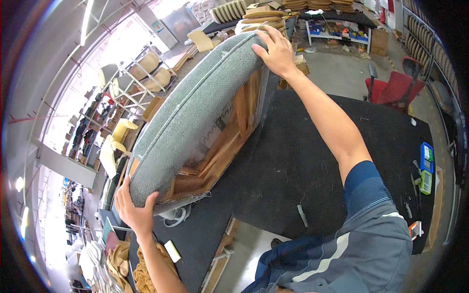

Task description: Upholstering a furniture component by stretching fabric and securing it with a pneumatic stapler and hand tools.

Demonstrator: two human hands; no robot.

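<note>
A large upholstered seat frame [195, 107], covered in grey-green fabric with its bare wooden underside showing, stands on edge on the black work table [303, 141]. My left hand [134, 207] grips its near lower corner, fingers wrapped over the fabric. My right hand [276, 49] lies over its far upper corner, holding the fabric edge. The wooden slats and loose fabric edges of the underside face right.
A red office chair [395, 88] stands beyond the table's far right. Small tools and a blue box [426, 158] lie along the right edge. Racks of foam pads and seat parts [132, 83] fill the left; tan cloth [141, 268] is heaped below.
</note>
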